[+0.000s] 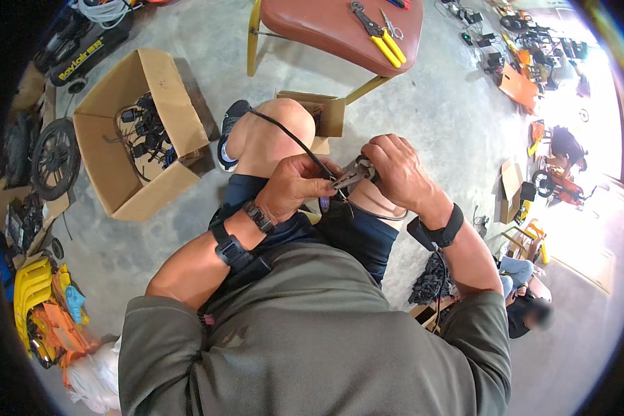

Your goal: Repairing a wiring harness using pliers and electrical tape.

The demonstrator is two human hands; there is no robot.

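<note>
In the head view my left hand (298, 186) pinches a black cable (283, 127), which drapes over my left knee and ends in thin loose wires below my fingers. My right hand (395, 166) is closed on a metal plier-like tool (353, 178), whose jaws are at the cable beside my left fingertips. Both hands are over my lap, between my bare knees. A purple item, too hidden to identify, shows just below the hands.
A red-seated chair (308, 24) holds yellow-handled cutters (378, 38) and scissors. Cardboard boxes (132, 194) with black wiring stand at left, beside a tyre (54, 159) and plastic panels (35, 298). Two other people (520, 277) are at right, among parts and small bikes.
</note>
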